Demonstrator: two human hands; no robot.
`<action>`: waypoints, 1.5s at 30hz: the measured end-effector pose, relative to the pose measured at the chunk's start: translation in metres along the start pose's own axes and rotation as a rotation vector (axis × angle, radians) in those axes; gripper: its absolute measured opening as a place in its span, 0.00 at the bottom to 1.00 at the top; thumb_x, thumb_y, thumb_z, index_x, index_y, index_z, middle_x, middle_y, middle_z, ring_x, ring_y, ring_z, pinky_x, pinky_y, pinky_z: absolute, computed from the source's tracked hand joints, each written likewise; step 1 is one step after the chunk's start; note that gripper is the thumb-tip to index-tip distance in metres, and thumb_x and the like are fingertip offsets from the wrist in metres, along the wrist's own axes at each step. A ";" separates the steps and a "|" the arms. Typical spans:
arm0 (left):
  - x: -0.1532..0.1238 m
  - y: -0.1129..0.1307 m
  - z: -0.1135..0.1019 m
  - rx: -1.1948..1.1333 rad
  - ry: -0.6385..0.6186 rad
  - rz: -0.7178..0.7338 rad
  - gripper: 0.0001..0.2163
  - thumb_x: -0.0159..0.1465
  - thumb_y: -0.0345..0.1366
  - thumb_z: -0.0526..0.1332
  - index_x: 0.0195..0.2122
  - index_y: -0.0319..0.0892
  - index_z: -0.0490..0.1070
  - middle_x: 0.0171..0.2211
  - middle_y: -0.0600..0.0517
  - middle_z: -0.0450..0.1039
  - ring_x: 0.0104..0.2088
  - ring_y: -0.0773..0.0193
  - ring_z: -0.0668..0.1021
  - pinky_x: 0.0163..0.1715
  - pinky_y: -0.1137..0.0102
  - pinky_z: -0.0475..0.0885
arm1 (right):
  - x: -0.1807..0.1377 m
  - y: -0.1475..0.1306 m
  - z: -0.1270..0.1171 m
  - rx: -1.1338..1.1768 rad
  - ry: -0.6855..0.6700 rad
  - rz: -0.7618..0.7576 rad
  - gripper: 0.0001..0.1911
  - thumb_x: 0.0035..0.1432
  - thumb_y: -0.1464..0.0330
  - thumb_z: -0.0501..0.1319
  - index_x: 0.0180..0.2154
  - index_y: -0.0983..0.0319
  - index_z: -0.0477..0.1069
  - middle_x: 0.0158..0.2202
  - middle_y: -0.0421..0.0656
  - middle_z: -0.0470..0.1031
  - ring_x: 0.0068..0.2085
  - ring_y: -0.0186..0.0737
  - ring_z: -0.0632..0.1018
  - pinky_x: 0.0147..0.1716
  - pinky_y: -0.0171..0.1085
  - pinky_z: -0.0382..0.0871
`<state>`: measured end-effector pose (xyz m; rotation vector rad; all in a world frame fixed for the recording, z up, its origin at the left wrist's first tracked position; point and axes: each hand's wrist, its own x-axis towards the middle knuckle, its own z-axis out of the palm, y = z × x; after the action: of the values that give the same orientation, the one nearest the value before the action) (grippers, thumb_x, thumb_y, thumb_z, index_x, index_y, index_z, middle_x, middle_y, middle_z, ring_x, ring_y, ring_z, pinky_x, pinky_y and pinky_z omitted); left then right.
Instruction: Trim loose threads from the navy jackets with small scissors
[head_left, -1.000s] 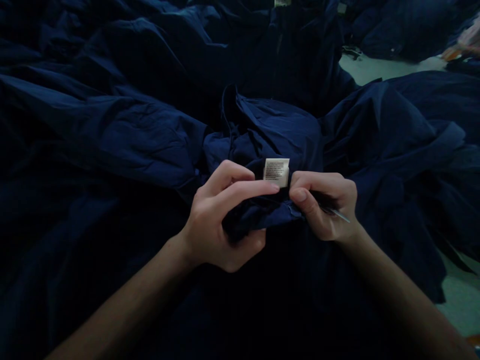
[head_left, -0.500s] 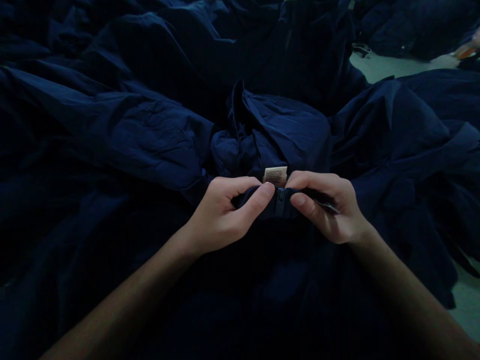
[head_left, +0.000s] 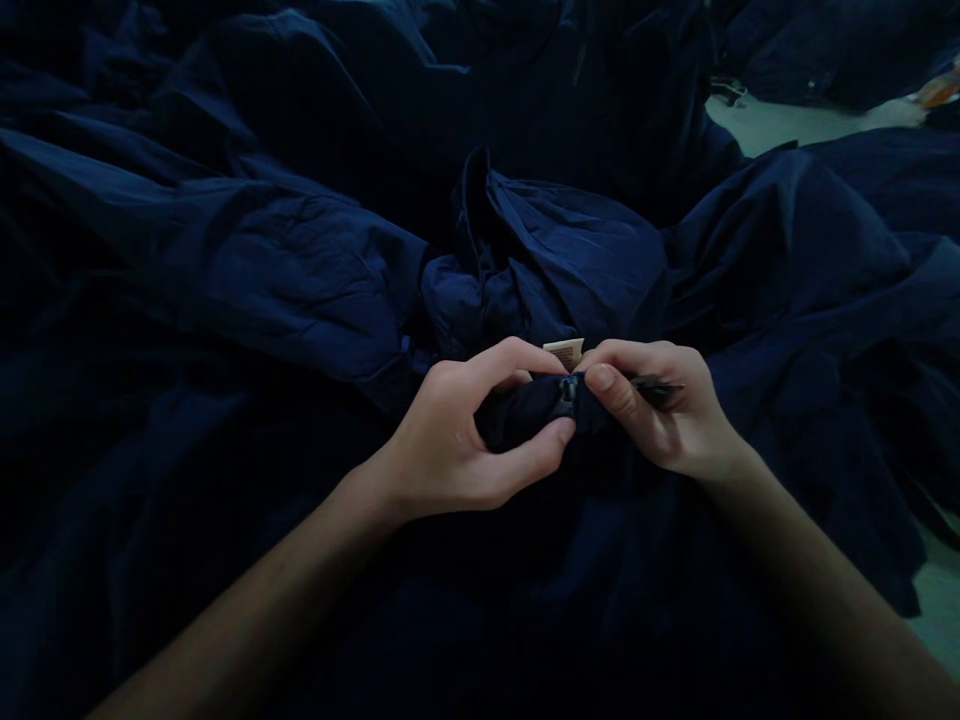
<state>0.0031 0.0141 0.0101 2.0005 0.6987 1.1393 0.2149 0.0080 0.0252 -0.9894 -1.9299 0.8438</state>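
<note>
A navy blue garment lies bunched before me. At its near edge is the end of a zipper, between my two hands. My left hand curls around this edge from the left, index finger above the zipper end and thumb below it. From the right, my right hand pinches the same edge between thumb and forefinger. A small dark pointed tool lies within the right hand; its kind is unclear. Just behind the fingertips a pale printed label sticks up, partly hidden.
More dark blue fabric spreads in folds to the left, the back and the right. A pale surface shows at the upper right, with another dark heap behind it. Dim light hides much of the near fabric.
My left thumb has moved down and away from the index finger, to below the zipper end. The garment edge has tilted, and less of the label shows. My right hand keeps its pinch.
</note>
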 end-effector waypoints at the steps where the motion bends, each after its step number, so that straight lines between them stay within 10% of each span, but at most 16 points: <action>1: 0.000 0.000 0.000 0.017 0.006 0.013 0.11 0.64 0.30 0.68 0.47 0.34 0.74 0.23 0.59 0.71 0.19 0.74 0.71 0.18 0.79 0.63 | 0.000 0.000 0.000 0.000 0.001 0.005 0.20 0.66 0.56 0.67 0.29 0.65 0.76 0.19 0.35 0.63 0.19 0.26 0.63 0.17 0.29 0.53; 9: -0.001 -0.001 -0.002 0.097 0.040 0.027 0.09 0.71 0.29 0.61 0.49 0.37 0.78 0.44 0.47 0.85 0.34 0.68 0.83 0.33 0.77 0.74 | -0.001 0.003 0.001 0.038 0.008 0.033 0.21 0.68 0.54 0.64 0.29 0.63 0.73 0.19 0.35 0.62 0.20 0.28 0.61 0.18 0.32 0.51; 18: 0.005 -0.002 -0.008 -0.049 -0.043 -0.142 0.13 0.75 0.35 0.56 0.36 0.37 0.76 0.26 0.54 0.72 0.25 0.70 0.72 0.24 0.76 0.66 | -0.002 0.001 0.002 0.112 -0.042 0.065 0.23 0.69 0.53 0.62 0.29 0.61 0.65 0.24 0.37 0.63 0.25 0.31 0.63 0.23 0.33 0.57; 29: 0.007 -0.002 -0.012 -0.164 -0.125 -0.143 0.11 0.73 0.33 0.59 0.32 0.38 0.74 0.27 0.54 0.70 0.28 0.69 0.71 0.29 0.75 0.68 | -0.002 0.002 0.002 0.184 -0.068 0.053 0.18 0.66 0.54 0.66 0.33 0.60 0.70 0.23 0.37 0.64 0.24 0.32 0.64 0.24 0.35 0.61; 37: 0.004 -0.010 -0.013 -0.260 -0.091 0.019 0.08 0.69 0.27 0.65 0.35 0.44 0.82 0.59 0.45 0.78 0.47 0.57 0.83 0.42 0.66 0.79 | -0.003 0.006 0.003 0.087 -0.029 -0.032 0.15 0.69 0.56 0.63 0.38 0.61 0.71 0.28 0.39 0.70 0.26 0.32 0.67 0.23 0.33 0.60; 45: 0.003 -0.008 -0.010 -0.299 -0.036 -0.001 0.05 0.66 0.27 0.68 0.34 0.41 0.82 0.44 0.44 0.81 0.44 0.58 0.84 0.45 0.67 0.81 | -0.001 0.007 0.007 0.191 0.119 -0.088 0.14 0.63 0.61 0.71 0.42 0.58 0.67 0.38 0.40 0.68 0.30 0.33 0.68 0.27 0.35 0.63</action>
<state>-0.0046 0.0244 0.0088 1.7629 0.4789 1.1319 0.2116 0.0091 0.0163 -0.8166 -1.7436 0.8807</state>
